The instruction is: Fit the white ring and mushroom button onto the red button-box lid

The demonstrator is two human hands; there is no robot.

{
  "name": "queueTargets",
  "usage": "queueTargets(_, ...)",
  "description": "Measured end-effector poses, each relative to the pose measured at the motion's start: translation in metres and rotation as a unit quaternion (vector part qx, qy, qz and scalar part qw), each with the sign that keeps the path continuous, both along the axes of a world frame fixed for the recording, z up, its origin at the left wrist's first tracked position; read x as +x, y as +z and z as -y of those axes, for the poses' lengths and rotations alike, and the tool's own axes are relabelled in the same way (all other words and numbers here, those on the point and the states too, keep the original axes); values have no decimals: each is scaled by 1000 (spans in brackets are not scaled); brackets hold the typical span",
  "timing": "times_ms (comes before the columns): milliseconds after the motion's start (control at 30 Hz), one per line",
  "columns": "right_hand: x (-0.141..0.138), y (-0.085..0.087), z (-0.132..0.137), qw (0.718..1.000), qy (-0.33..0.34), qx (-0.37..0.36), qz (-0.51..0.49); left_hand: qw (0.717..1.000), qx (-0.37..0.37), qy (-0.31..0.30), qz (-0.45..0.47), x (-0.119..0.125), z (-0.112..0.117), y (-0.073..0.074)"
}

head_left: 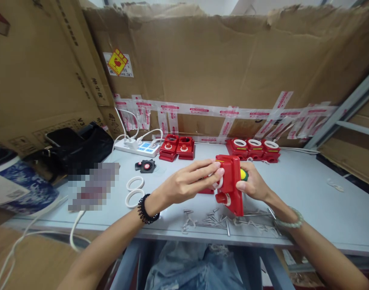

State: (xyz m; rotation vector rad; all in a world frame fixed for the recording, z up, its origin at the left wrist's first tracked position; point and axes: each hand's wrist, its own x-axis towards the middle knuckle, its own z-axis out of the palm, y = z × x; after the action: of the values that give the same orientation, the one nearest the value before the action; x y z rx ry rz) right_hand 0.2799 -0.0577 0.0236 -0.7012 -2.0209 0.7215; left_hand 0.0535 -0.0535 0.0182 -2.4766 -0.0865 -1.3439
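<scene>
Above the front part of the table, both hands hold a red plastic housing (232, 173) tilted on its side. My left hand (184, 182) grips its left face, fingers pressed over a white ring (219, 184); the thumb is hidden. My right hand (256, 181) closes on the right side, around a yellow-and-green rounded piece (243, 174) whose kind I cannot make out. A red knob (222, 198) with a white collar sticks out low on the housing. Behind the left fingers another red part (207, 191) lies on the table, mostly hidden. Loose screws (213, 218) are scattered below the housing.
Two red housings (184, 148) stand beside a white power strip (140, 147); several ringed ones (254, 151) are at the back right. Two white rings (135, 183) and black parts with red centres (147, 166) lie on the left. Cardboard (202, 72) walls the back.
</scene>
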Motion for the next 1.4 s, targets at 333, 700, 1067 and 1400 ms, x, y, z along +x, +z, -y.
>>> queueTargets(333, -3, 2, -3, 999, -47, 9, -23, 979, -197, 4, 59, -2, -5, 6)
queueTargets(700, -5, 3, 0, 1000, -25, 9, -13, 981, -184, 17, 66, 0, 0, 3)
queueTargets(1067, 6, -3, -7, 997, 17, -77, -2, 996, -68, 64, 8, 0, 11, 10)
queueTargets(1400, -3, 1, -4, 997, -44, -44, -37, 972, -229, -10, 60, 1, 0, 5)
